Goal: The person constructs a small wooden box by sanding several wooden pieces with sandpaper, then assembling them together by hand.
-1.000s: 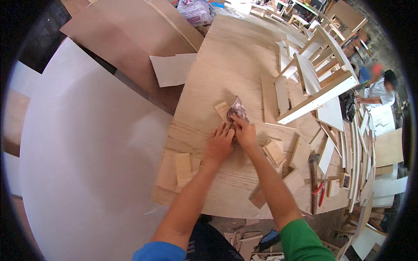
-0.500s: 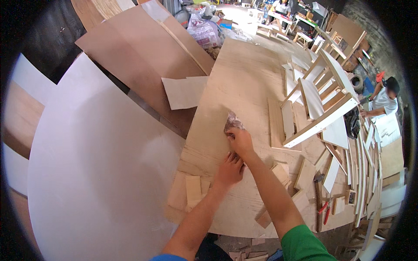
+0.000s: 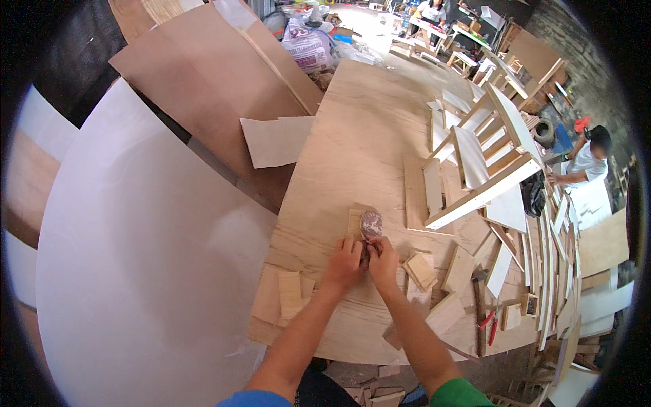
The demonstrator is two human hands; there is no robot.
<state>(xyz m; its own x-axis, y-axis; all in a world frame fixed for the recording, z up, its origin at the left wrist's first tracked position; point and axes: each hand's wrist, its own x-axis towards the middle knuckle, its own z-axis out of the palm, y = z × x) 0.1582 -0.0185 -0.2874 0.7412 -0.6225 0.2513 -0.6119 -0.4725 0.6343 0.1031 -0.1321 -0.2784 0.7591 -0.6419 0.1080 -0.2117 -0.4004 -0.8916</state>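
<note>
Over the plywood tabletop [image 3: 339, 136], both my hands are close together at a mottled brown-and-white sheet [image 3: 371, 224] that looks like worn sandpaper. My right hand [image 3: 384, 263] pinches its near end between thumb and fingers. My left hand [image 3: 344, 263] is closed beside it, fingers bent against the near part of the sheet. A small pale wood block [image 3: 354, 224] shows just left of the sheet, beyond my left fingertips. The sheet's near end is partly hidden by my fingers.
Wood offcuts [image 3: 420, 270], a hammer [image 3: 479, 298] and red-handled pliers [image 3: 489, 325] lie at right. A part-white wooden chair [image 3: 485, 156] rests on its side beyond. A large white panel [image 3: 156, 258] stands left. A co-worker [image 3: 588, 163] is at far right.
The sheet has come nearer to me and now lies beside the wood block, which has come into sight. My right hand has drawn back toward me, and my left has shifted slightly left.
</note>
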